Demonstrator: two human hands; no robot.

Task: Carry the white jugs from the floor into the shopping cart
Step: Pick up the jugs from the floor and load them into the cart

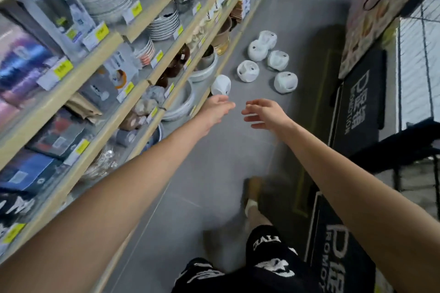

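Several white jugs lie on the grey floor ahead of me, beside the bottom shelf. The nearest jug sits just beyond my left hand, which reaches forward with relaxed fingers and holds nothing. Further off lie more jugs, one in the middle, one to the right, and others behind. My right hand is stretched out beside the left, fingers loosely spread and empty. A dark frame that may be the cart stands at the right edge.
Wooden shelves stacked with plates, bowls and boxed goods run along my left. Dark doormats lean along the right side. My leg and foot are on the floor below my arms.
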